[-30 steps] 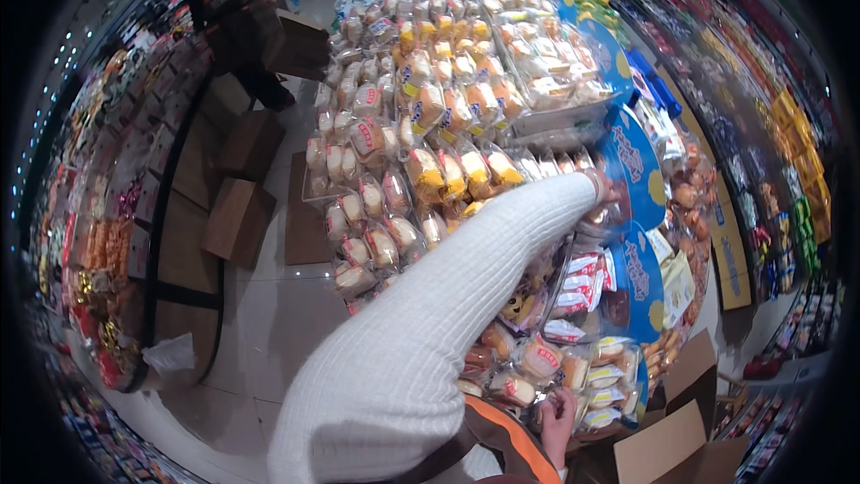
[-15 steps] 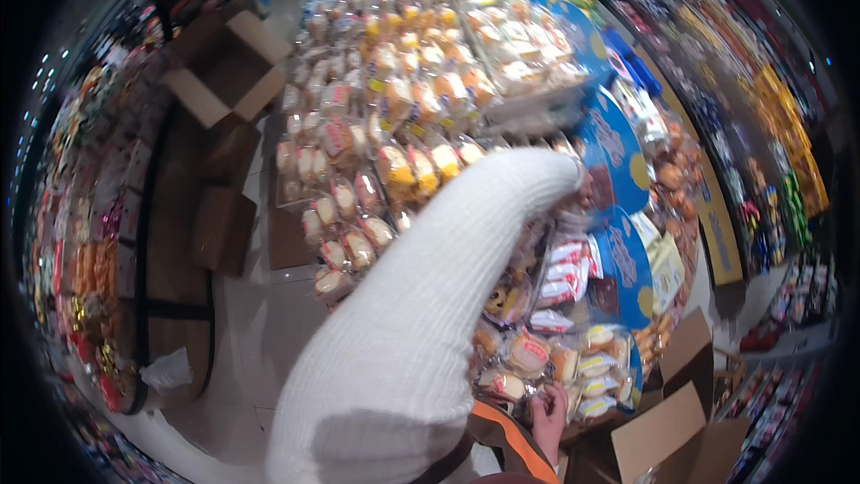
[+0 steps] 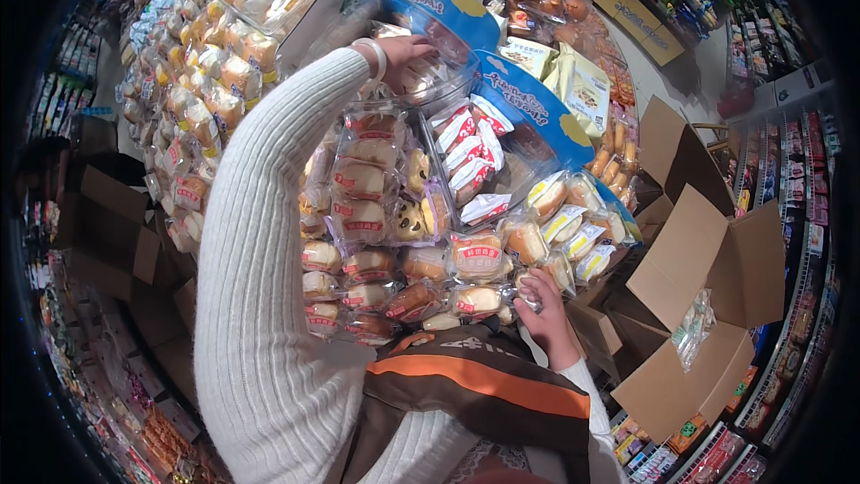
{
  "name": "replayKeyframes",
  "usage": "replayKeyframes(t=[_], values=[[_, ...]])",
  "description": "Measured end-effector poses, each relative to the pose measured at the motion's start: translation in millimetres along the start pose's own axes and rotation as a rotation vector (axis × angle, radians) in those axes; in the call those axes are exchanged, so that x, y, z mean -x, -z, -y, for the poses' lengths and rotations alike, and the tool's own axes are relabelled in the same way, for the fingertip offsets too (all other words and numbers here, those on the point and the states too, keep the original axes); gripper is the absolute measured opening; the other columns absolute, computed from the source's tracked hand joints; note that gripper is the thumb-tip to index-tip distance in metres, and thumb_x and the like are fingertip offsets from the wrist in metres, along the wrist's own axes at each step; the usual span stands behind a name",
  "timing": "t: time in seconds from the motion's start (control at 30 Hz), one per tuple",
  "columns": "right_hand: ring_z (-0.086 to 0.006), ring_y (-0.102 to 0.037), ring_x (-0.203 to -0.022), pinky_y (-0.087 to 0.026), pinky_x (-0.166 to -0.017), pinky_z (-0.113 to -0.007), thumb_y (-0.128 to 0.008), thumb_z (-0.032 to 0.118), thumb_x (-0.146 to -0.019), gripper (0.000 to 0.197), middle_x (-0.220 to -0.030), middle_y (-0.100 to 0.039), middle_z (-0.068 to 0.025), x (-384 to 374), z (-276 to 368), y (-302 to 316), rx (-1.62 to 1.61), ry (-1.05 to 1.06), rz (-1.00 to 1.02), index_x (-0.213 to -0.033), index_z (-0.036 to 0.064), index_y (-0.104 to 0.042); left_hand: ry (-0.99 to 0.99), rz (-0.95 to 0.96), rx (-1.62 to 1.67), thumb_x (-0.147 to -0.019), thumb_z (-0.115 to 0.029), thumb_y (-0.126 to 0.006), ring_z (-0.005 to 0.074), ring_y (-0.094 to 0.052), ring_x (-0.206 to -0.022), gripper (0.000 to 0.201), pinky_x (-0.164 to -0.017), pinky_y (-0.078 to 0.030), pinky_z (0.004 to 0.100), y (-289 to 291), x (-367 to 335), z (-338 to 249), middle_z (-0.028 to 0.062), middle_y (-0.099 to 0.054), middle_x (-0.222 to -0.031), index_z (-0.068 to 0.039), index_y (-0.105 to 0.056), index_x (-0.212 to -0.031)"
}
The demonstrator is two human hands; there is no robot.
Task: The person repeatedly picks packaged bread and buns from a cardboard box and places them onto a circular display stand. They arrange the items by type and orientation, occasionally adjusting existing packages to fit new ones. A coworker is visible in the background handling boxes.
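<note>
My left hand (image 3: pixel 400 61) reaches across the display into a clear bin, its fingers stretched over a clear-wrapped bread packet (image 3: pixel 423 82). Whether it grips that packet is hard to see. My right hand (image 3: pixel 548 315) is at the near edge, with loosely bent fingers apart beside a small wrapped bun (image 3: pixel 523 285); nothing shows in it. Left of it sits a wrapped bread with a red label (image 3: pixel 477 255). Between the hands are red-and-white packets (image 3: pixel 470 157) in a clear bin, a clear pack of bread rolls (image 3: pixel 365 175) and yellow-and-white packets (image 3: pixel 578 235).
Blue sign boards (image 3: pixel 537 103) stand along the bins. At right, an open cardboard box (image 3: pixel 685 282) holds some clear plastic. Another open box (image 3: pixel 107 237) stands at left. Wrapped breads (image 3: pixel 210 94) cover the far left of the display; stocked shelves (image 3: pixel 775 287) line the right.
The view has swung toward the near right of the display. My left arm, stretched far out before, is now bent with its hand visible in the bin. My right hand remains by the near-edge breads.
</note>
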State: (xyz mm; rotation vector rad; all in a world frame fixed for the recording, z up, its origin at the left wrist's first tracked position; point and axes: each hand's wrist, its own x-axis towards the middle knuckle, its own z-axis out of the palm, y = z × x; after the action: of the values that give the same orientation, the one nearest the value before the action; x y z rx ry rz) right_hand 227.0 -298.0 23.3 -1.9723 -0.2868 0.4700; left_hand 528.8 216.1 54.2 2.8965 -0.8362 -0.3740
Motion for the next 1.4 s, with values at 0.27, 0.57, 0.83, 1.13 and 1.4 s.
replayKeyframes(t=[0.27, 0.57, 0.83, 1.13, 1.4], values=[[-0.0211, -0.067, -0.104, -0.053, -0.091, -0.034, -0.076, 0.009, -0.087, 0.041, -0.141, -0.053, -0.0136, -1.5, -4.8, 4.2, 0.036, 0.022, 0.024, -0.126, 0.0031, -0.062, 0.399, -0.044, -0.035, -0.078, -0.054, -0.079, 0.0362, -0.06, -0.124, 0.074, -0.106, -0.048, 0.0433, -3.6, -15.6, 11.0, 0.0152, -0.065, -0.132, -0.007, -0.064, -0.133], [-0.0196, -0.066, -0.1, -0.053, -0.089, -0.033, -0.075, 0.008, -0.088, 0.041, -0.142, -0.052, -0.0141, -1.5, -8.1, 2.8, 0.03, 0.063, 0.006, -0.126, 0.0023, -0.061, 0.41, -0.321, 0.644, -0.096, -0.015, -0.071, 0.0169, -0.073, -0.085, 0.032, -0.079, -0.058, 0.0327, 33.1, -10.2, 16.9, 0.0125, -0.078, -0.101, -0.002, -0.07, -0.125], [-0.0188, -0.066, -0.098, -0.053, -0.086, -0.032, -0.075, 0.007, -0.088, 0.041, -0.14, -0.053, -0.0142, -3.4, -3.8, 2.3, 0.062, 0.083, 0.011, -0.125, 0.0025, -0.061, 0.542, -0.184, 0.42, -0.091, -0.013, -0.071, 0.0241, -0.073, -0.086, 0.021, -0.078, -0.057, 0.0374, -15.7, -48.9, 11.4, 0.0139, -0.077, -0.097, -0.006, -0.078, -0.109], [-0.0193, -0.065, -0.101, -0.051, -0.09, -0.033, -0.073, 0.01, -0.088, 0.038, -0.141, -0.054, -0.0144, 1.3, 1.1, 6.0, 0.039, -0.001, -0.001, -0.124, 0.0014, -0.063, 0.384, -0.746, -0.204, -0.084, -0.023, -0.068, 0.0333, -0.07, -0.094, 0.021, -0.084, -0.056, 0.0462, -21.2, -24.1, -34.2, 0.0126, -0.073, -0.094, -0.011, -0.075, -0.1], [-0.0154, -0.064, -0.097, -0.052, -0.086, -0.03, -0.074, 0.006, -0.088, 0.039, -0.141, -0.053, -0.0129, -7.1, -4.5, 0.5, 0.055, -0.004, 0.003, -0.125, 0.0006, -0.062, 0.708, -0.014, -0.038, -0.084, -0.044, -0.074, 0.0325, -0.072, -0.105, 0.042, -0.088, -0.057, 0.0409, -3.6, -32.9, -71.7, 0.0155, -0.076, -0.111, -0.009, -0.079, -0.107]])
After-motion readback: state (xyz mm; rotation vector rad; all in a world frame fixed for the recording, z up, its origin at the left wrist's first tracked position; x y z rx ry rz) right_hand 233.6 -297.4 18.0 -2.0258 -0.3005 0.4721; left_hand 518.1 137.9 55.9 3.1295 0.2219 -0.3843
